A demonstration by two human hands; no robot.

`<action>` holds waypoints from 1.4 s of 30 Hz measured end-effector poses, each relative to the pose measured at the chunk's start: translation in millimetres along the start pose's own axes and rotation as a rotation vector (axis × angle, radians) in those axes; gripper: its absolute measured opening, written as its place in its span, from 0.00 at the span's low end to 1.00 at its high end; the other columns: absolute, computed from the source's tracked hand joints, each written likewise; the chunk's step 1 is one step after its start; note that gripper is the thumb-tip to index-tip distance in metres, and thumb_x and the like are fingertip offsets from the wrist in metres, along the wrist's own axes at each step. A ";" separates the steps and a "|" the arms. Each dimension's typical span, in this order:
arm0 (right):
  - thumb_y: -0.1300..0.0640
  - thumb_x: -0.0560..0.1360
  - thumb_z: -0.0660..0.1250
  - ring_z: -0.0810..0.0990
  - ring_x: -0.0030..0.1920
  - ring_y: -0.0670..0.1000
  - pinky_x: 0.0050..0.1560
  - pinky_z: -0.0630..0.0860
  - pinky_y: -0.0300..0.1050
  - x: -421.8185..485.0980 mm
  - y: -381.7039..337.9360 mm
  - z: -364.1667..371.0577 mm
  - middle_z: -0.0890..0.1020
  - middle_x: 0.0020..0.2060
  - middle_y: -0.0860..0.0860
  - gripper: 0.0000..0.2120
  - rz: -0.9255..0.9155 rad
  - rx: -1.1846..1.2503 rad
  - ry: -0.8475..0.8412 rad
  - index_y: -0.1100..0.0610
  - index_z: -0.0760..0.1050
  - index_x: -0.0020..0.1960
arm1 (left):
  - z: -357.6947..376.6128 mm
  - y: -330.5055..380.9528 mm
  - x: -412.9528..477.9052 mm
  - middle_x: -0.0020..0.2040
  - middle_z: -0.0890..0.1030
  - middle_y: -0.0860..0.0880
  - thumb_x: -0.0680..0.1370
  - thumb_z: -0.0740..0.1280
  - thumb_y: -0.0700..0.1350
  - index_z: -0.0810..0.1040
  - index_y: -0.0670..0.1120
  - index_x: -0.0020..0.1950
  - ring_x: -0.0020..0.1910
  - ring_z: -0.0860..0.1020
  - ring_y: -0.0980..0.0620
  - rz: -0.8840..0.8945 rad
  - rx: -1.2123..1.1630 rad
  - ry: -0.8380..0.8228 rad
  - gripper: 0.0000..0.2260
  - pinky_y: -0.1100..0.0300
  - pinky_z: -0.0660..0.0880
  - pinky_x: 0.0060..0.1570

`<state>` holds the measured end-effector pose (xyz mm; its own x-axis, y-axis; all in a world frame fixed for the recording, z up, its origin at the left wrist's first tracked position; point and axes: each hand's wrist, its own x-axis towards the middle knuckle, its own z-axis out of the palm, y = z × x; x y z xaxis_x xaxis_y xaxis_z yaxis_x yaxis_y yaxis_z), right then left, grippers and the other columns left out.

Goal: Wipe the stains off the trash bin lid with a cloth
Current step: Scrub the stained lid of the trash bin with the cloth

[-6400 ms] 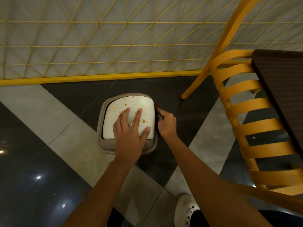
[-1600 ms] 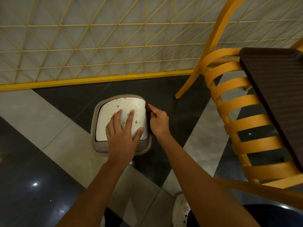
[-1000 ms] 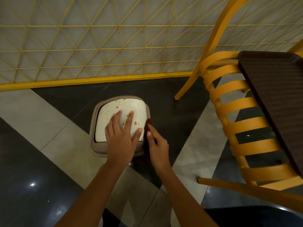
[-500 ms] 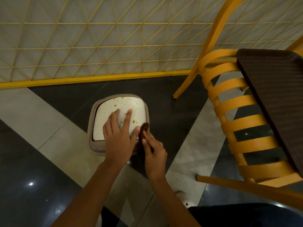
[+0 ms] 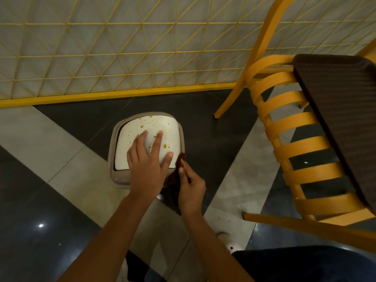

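White rigid plastic trash bin lid (image 5: pixel 146 127) sits on the floor at centre, spotted with orange stains (image 5: pixel 164 146). Left hand (image 5: pixel 147 159) presses flat, steadying it. Right hand (image 5: pixel 190 186), at 4 o'clock, pinches the soft brown cloth (image 5: pixel 180 160); it likely bunches, so grip it wadded.

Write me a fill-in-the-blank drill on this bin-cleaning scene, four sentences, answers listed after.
1. The left hand rests flat on the white ____ of the trash bin.
2. The right hand holds a dark brown ____ beside the bin's right edge.
3. The stains on the lid are ____ in colour.
4. To the right of the bin stands a yellow ____ with a slatted back.

Missing words: lid; cloth; orange; chair
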<state>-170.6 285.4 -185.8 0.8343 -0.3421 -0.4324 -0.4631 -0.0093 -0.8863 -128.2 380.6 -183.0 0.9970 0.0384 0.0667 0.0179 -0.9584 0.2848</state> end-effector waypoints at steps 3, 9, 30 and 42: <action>0.61 0.77 0.60 0.74 0.62 0.47 0.67 0.69 0.49 22.1 -12.9 1.9 0.78 0.61 0.50 0.14 0.054 0.005 -0.020 0.55 0.74 0.62 | 0.2 -1.5 -0.5 0.68 0.67 0.37 0.77 0.48 0.61 0.63 0.49 0.72 0.65 0.68 0.37 -0.005 0.013 -0.017 0.27 0.41 0.68 0.60; 0.60 0.77 0.60 0.73 0.62 0.44 0.67 0.69 0.43 -7.7 -1.1 -1.9 0.77 0.61 0.49 0.14 -0.024 -0.049 -0.001 0.55 0.74 0.62 | 1.6 -2.1 -0.6 0.69 0.67 0.38 0.77 0.49 0.61 0.63 0.49 0.72 0.66 0.68 0.37 -0.002 0.017 -0.004 0.27 0.42 0.67 0.61; 0.60 0.78 0.59 0.76 0.56 0.44 0.55 0.69 0.31 18.8 -11.7 -4.4 0.80 0.58 0.52 0.14 -0.038 -0.241 -0.019 0.56 0.74 0.63 | -2.9 1.9 -0.5 0.68 0.68 0.37 0.77 0.50 0.60 0.63 0.49 0.71 0.64 0.69 0.37 -0.022 0.006 -0.039 0.26 0.40 0.69 0.59; 0.60 0.78 0.59 0.77 0.57 0.48 0.62 0.73 0.46 26.9 -18.5 2.4 0.80 0.58 0.52 0.14 0.040 -0.165 0.014 0.56 0.74 0.62 | -9.9 3.0 1.2 0.70 0.65 0.40 0.75 0.54 0.62 0.64 0.50 0.71 0.67 0.65 0.39 -0.086 -0.135 -0.091 0.28 0.43 0.65 0.63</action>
<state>-138.9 278.6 -181.4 0.8105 -0.3581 -0.4635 -0.5397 -0.1492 -0.8285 -127.7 380.6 -172.6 0.9950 0.0871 -0.0487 0.0994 -0.9058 0.4118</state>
